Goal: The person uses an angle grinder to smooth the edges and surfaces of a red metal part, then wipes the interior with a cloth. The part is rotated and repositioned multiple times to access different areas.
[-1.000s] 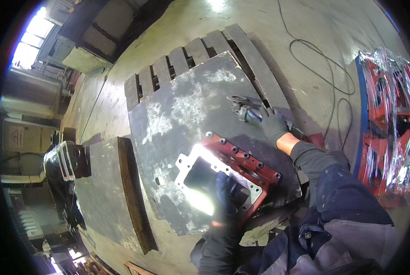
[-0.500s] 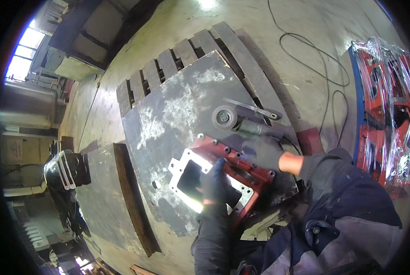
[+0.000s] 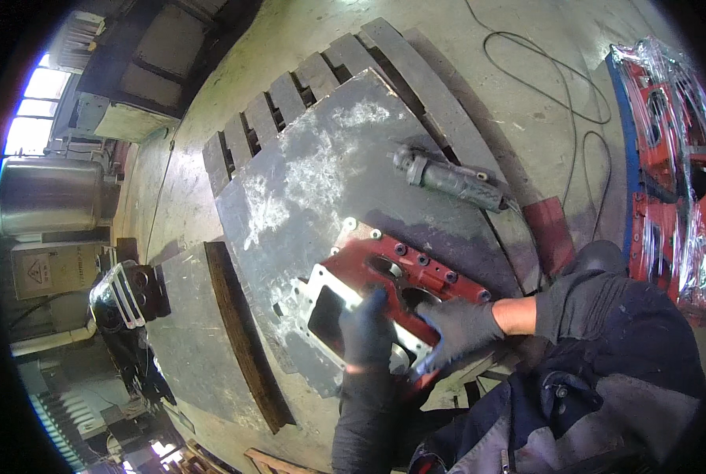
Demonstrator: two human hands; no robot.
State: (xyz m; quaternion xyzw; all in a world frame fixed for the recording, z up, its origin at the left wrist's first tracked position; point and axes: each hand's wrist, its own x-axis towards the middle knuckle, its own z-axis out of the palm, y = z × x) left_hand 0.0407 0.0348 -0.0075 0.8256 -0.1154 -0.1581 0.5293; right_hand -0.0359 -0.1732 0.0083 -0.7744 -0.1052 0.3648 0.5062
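Both hands are on the casting here! The left hand (image 3: pixel 366 330) is wrapped over the bar of the pale face, fingers pointing away from the body. The right hand (image 3: pixel 465 328) is on the casting's right end, fingers curled toward the left hand; it looks like a grasp too, though the fingertips are partly hidden.

And the casting (image 3: pixel 408 278) itself: red body, pale machined face turned up and to the left, lying at the near side of the board (image 3: pixel 345 186). Its long axis runs slantwise, far left to near right, with a line of bolt holes along the far edge. That slant is the key relation: the left hand has the open-frame side, the right hand the near-right end, and the bulk of the red body stretches away ahead of both. Whether the underside sits flat, the view doesn't say.

Farther out, the power tool (image 3: pixel 455 186) lies on the board, well apart from the casting, its long axis on much the same slant; the right hand is nearer to it. Beyond, pallet slats (image 3: pixel 286 99) show past the board's far edge. Away right, wrapped red parts (image 3: pixel 673 182); away left, 1 beam (image 3: pixel 246 340).
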